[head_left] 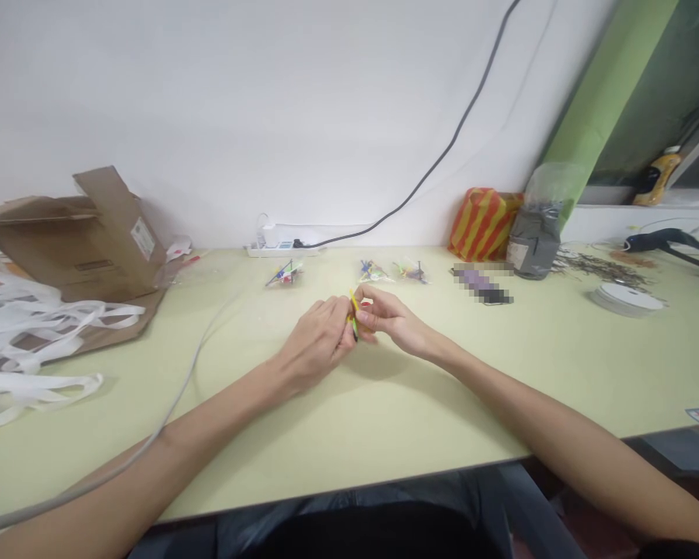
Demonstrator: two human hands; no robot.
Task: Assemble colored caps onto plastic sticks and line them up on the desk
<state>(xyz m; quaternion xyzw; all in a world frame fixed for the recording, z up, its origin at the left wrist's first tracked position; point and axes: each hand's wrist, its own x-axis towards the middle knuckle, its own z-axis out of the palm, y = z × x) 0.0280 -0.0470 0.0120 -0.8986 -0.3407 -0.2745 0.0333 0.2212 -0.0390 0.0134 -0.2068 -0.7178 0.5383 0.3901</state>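
So there's a small yellow-green piece (pixel 353 313) pinched between both hands, held just above the middle of the table (pixel 384 404). The left hand (pixel 318 341) and right hand (pixel 384 317) are pressed together, fingertips clamped on it. Just behind them sit three little bags (pixel 373 271) of colourful bits. Further back there's a power strip (pixel 279 248), a box (pixel 75 241) on the left with white straps (pixel 40 326), and a striped bag (pixel 483 223) to the right.
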